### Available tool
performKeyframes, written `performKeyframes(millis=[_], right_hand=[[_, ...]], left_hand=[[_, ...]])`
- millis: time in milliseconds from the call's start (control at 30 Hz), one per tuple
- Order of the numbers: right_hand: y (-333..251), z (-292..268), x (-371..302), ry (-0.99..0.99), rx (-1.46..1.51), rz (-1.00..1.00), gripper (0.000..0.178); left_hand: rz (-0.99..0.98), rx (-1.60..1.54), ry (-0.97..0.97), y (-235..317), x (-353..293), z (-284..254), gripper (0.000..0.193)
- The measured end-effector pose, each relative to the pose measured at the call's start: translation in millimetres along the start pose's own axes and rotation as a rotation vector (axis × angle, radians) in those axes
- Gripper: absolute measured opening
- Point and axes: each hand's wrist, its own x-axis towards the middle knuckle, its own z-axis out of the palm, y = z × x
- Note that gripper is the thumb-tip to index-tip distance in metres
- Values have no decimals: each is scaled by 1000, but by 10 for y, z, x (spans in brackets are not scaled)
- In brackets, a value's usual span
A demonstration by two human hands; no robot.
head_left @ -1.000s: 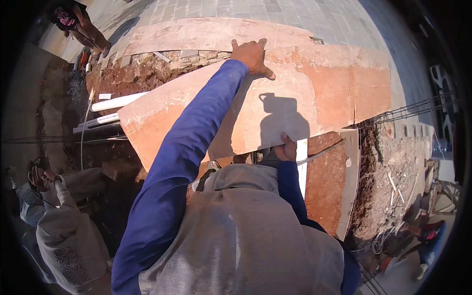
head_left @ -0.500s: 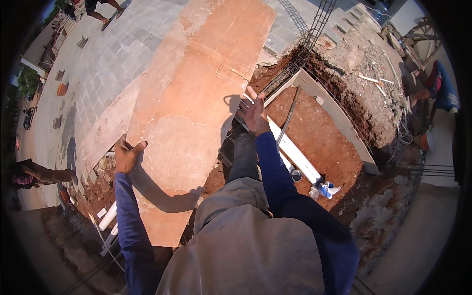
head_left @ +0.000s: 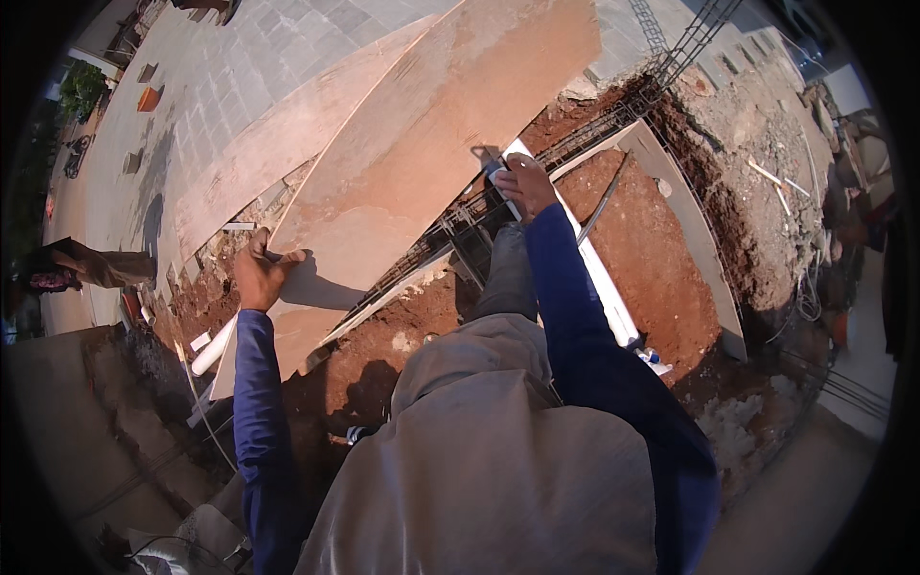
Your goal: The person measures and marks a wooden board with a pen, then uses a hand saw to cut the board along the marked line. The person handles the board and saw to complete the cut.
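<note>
swinging on its long axis, the long, flat, peach-orange wooden panel [head_left: 412, 144] now shows me a narrower, more tilted face than half a second ago, when it spread broad and nearly flat to the camera. its near end has drawn over to the left, below the bare left hand [head_left: 262, 273] in its blue sleeve, and more of the reddish dug soil [head_left: 422, 311] has come into view beside it. the panel slants from lower left to the upper edge of my view, over the dug ground, and covers part of the paler flat wooden board [head_left: 278, 134] on the grey paving [head_left: 230, 91].

i read the left hand as grasping the panel's left edge, thumb over the face and fingers at the rim. the bare right hand [head_left: 529, 187] sits just beside the right edge, near the straight white plastic pipe [head_left: 609, 307], fingers curled; i cannot tell whether they touch the panel or hold anything.

for the handling, i judge that the tilt puts more of the control on the left grip, and that a firm second hold would steady the far end. what bears the panel's underside is hidden from me.
</note>
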Motion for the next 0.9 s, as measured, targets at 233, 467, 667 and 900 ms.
performKeyframes(millis=[233, 467, 667, 900], right_hand=[[-1030, -319, -172, 462, -683, -540, 64], [-993, -101, -323, 409, -1232, -660, 75], [-504, 19, 63, 183, -1497, -759, 85], [-344, -123, 476, 200, -1828, -791, 57]], left_hand=[[166, 412, 241, -277, -42, 181, 47], [-17, 539, -21, -436, -277, 372, 29], [-5, 540, -124, -795, -564, 619, 33], [82, 452, -119, -741, -696, 885, 29]])
